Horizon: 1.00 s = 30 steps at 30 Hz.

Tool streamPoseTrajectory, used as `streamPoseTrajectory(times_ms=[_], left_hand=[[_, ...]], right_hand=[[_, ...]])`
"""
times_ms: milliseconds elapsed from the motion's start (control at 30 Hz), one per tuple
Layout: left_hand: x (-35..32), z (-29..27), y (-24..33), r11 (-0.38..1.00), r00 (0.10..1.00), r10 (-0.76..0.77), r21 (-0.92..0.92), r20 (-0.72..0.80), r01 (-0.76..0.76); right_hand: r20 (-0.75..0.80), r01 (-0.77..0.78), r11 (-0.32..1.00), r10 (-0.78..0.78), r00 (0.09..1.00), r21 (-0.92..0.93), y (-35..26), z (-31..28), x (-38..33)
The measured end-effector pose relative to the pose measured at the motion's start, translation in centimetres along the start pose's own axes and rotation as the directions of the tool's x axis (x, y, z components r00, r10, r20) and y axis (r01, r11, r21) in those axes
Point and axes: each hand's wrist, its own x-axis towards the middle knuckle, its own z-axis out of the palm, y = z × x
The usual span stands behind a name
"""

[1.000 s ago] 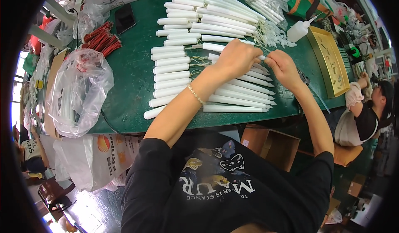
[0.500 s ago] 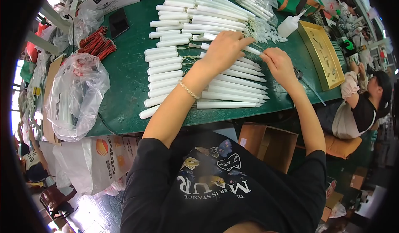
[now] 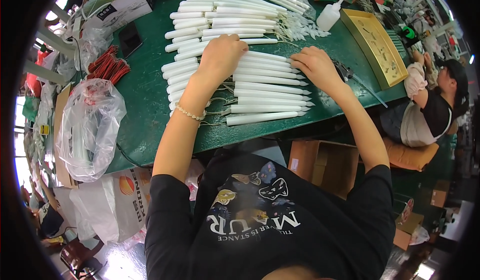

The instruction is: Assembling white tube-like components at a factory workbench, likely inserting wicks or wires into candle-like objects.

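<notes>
White electric taper candles (image 3: 270, 93) with pointed flame-shaped tips lie side by side in a row on the green table. My right hand (image 3: 316, 68) is closed, its fingertips pinching the tip end of the uppermost candle in this row. At that candle's other end, my left hand (image 3: 222, 57) curls its fingers down around it; the exact grip is partly hidden. Left of the row lie shorter white tubes (image 3: 181, 73), joined by thin wires (image 3: 215, 100) and partly covered by my left forearm. Beyond my hands lies another stack of white tubes (image 3: 240, 22) with loose wire ends.
Small white flame-shaped tips (image 3: 305, 27) lie by a white squeeze bottle (image 3: 330, 16). To the right are a yellow tray (image 3: 372, 47) and a tool with a dark handle (image 3: 345, 72). Red wires (image 3: 107, 65), a phone (image 3: 130, 39) and a plastic bag (image 3: 92, 125) lie left. A co-worker (image 3: 430, 100) sits right.
My hands have moved apart slightly, the left one going left. The candle they held at an angle now lies in line with the row. The view has shifted a little.
</notes>
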Motion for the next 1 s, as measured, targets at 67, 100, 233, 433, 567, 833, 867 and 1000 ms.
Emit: streamPoseTrajectory(times_ms=[67,100,233,433,567,833,867,1000], left_hand=[[-0.1,0.1,0.0,1.0,1.0,0.005,0.027,0.025,-0.006],[-0.1,0.2,0.1,0.999,1.0,-0.007,0.031,0.022,0.006],[-0.4,-0.4,1.2,0.999,0.995,0.035,-0.01,-0.089,-0.036],[-3.1,-3.0,4.1,0.994,0.981,0.078,-0.062,-0.18,-0.091],[-6.8,-3.6,6.4,0.987,0.971,0.049,-0.138,-0.235,-0.084],[-14.1,-4.0,7.6,0.964,0.941,-0.176,-0.244,-0.29,0.105],[-14.9,-3.7,7.3,0.962,0.935,-0.199,-0.241,-0.294,0.129],[-16.0,-3.3,6.8,0.958,0.91,-0.24,-0.236,-0.339,0.165]], right_hand=[[-0.003,0.0,1.0,0.0,1.0,-0.002,0.0,-0.1,-0.3],[-0.004,0.01,1.0,-0.01,1.0,-0.001,0.0,-0.2,-0.4],[-0.016,-0.004,1.0,0.004,1.0,0.011,0.3,0.0,-0.1],[-0.034,-0.029,1.0,0.029,0.999,0.004,-0.3,-0.1,-0.5],[-0.021,-0.022,0.999,0.023,1.0,0.044,-0.3,-0.7,-1.8],[0.012,-0.059,0.997,0.059,0.998,0.047,-0.6,-0.9,-2.5],[0.004,-0.059,0.995,0.058,0.998,0.075,-0.7,-1.1,-2.6],[0.04,-0.058,0.987,0.052,0.998,0.148,-1.6,-2.5,-3.4]])
